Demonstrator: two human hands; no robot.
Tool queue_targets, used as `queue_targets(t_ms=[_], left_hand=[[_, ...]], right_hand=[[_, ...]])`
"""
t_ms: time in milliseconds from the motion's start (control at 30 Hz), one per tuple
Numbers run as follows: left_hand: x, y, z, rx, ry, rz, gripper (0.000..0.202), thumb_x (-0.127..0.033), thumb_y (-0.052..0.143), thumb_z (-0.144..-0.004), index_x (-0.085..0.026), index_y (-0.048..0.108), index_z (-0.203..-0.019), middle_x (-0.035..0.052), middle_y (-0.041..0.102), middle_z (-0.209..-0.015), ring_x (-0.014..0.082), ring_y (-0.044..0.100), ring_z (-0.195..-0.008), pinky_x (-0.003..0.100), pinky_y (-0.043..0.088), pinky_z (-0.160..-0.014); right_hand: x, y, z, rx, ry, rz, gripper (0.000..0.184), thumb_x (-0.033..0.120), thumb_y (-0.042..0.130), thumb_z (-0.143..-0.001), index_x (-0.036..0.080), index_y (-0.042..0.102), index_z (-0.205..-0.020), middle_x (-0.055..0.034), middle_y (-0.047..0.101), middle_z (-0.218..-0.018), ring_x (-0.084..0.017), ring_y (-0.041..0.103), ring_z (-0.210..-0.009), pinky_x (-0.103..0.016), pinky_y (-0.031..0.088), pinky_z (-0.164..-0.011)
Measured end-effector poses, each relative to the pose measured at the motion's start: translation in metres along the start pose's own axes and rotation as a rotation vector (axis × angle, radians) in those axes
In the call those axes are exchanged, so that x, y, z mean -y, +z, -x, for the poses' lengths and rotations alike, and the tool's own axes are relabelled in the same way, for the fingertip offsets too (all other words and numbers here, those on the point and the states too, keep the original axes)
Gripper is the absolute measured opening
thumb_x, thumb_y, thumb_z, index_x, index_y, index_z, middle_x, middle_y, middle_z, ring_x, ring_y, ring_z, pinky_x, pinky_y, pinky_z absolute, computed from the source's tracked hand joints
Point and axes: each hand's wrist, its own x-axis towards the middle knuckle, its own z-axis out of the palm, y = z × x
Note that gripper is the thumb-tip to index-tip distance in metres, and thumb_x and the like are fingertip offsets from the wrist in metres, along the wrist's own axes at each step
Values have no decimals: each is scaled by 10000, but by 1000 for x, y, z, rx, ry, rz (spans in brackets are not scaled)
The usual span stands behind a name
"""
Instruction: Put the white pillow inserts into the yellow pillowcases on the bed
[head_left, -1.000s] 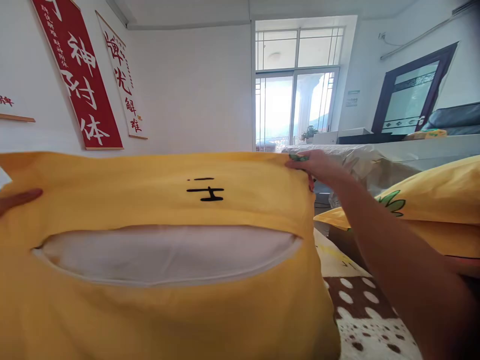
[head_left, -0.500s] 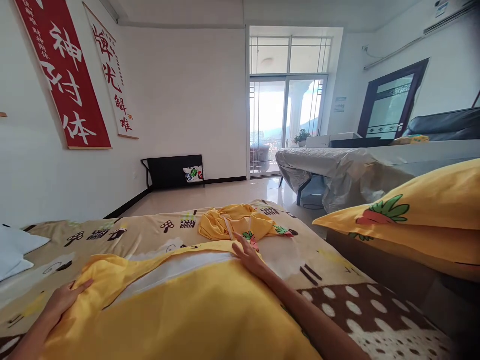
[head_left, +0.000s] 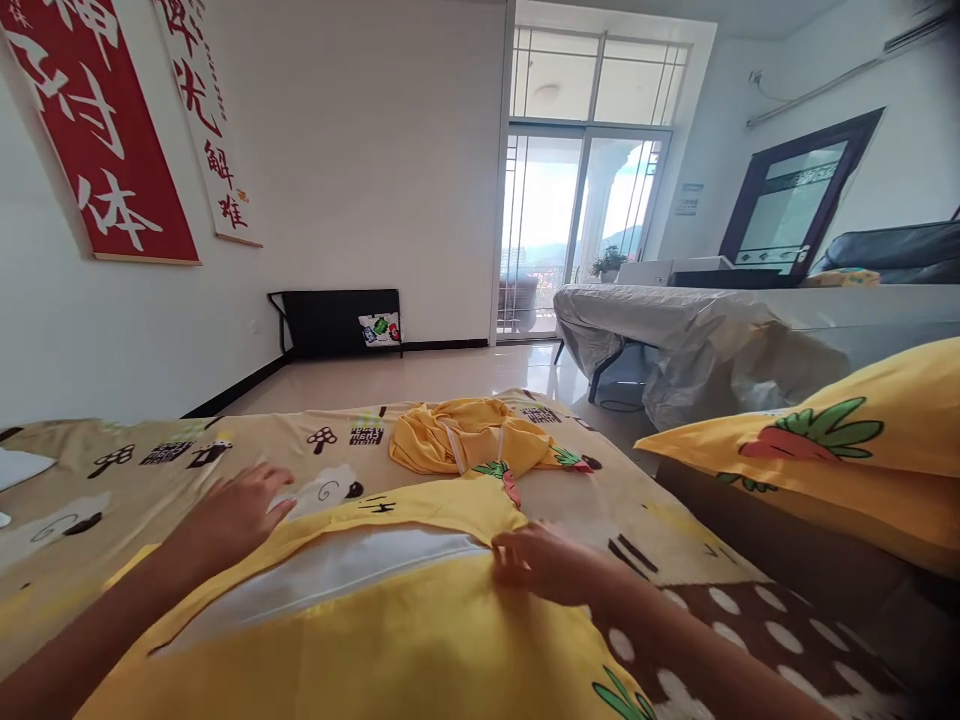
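In front of me on the bed lies a yellow pillowcase (head_left: 360,650) with a carrot print. Through its long opening shows a white pillow (head_left: 352,565). My right hand (head_left: 544,565) has its fingers curled on the case's edge at the right end of the opening. My left hand (head_left: 240,515) is over the left far edge of the case, fingers loosely stretched; I see nothing held in it. Just beyond lies a crumpled yellow cloth (head_left: 442,440) with carrots on it.
The patterned beige and brown bedspread (head_left: 600,510) spreads under everything. At the right a stuffed yellow pillow (head_left: 907,420) rests on a dark surface. Farther back stand a plastic-covered table (head_left: 660,320) and a folded black frame (head_left: 330,325) against the wall.
My left hand has let go of the case's left corner and moved right and away from me. My right hand, flat and spread before, has curled onto the edge. The view has tilted down.
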Motion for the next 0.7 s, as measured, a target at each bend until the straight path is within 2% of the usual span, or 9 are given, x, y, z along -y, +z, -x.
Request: queue_targets(t_ms=[33,100,200,267,333,400,467,567,700], left_hand=[[-36,-30,-16,40,87,-9,369,-340,357,-862,-185,612,-1081,123,619,-1189,268,561,-1092,409,407,-915],[-102,-78,-50,103,152,26,297,-284,387,-855,-193,647,-966,123,676,-1035,264,623,-937,386,449,-829],[-172,-98,-92,-7,170,151,252,-225,465,-807,-199,628,-997,117,678,-1010,265,624,-948,371,442,-838],[-198,-73,-105,-89,138,219,280,-203,413,-838,-184,599,-1047,124,667,-1044,264,603,-1019,396,399,-909],[-209,-25,-102,-99,82,297,296,-226,343,-888,-166,598,-1026,129,677,-1016,255,617,-998,397,402,-898],[-207,30,-89,-51,42,377,306,-295,341,-912,-163,611,-973,122,691,-986,242,640,-946,359,436,-829],[-198,75,-74,-4,26,445,286,-314,382,-907,-162,624,-916,112,698,-979,227,640,-950,329,441,-810],[-182,107,-59,25,25,530,259,-283,398,-900,-167,628,-876,90,705,-957,200,636,-936,297,437,-809],[-171,105,-61,-61,62,691,266,-305,397,-896,-185,632,-932,71,700,-975,199,626,-932,302,436,-833]], right_hand=[[12,-17,-16,-25,27,45,314,434,496,-848,237,738,-881,-97,719,-905,-249,655,-854,-341,461,-766],[34,-41,-53,-173,113,100,360,393,410,-893,211,719,-866,-114,707,-924,-258,646,-875,-346,447,-752],[51,-35,-96,-451,340,61,368,347,326,-936,214,646,-1061,-111,685,-1023,-247,627,-955,-355,425,-812],[44,1,-108,-484,393,-22,380,348,294,-956,210,590,-1153,-111,670,-1088,-236,601,-1036,-374,398,-886],[26,50,-108,-433,330,-92,388,356,299,-964,205,542,-1225,-110,605,-1238,-227,512,-1192,-396,340,-978],[4,92,-103,-358,285,-140,405,346,312,-966,199,491,-1299,-106,502,-1368,-210,394,-1310,-403,282,-1041],[-16,117,-98,-326,288,-163,435,368,323,-964,197,453,-1343,-106,433,-1427,-203,317,-1360,-415,232,-1080],[-34,117,-95,-315,347,-187,453,418,349,-949,204,470,-1330,-102,417,-1438,-220,299,-1369,-461,185,-1099],[-31,87,-86,-374,379,-305,391,391,370,-940,203,564,-1223,-94,520,-1350,-220,407,-1299,-438,252,-1066]])
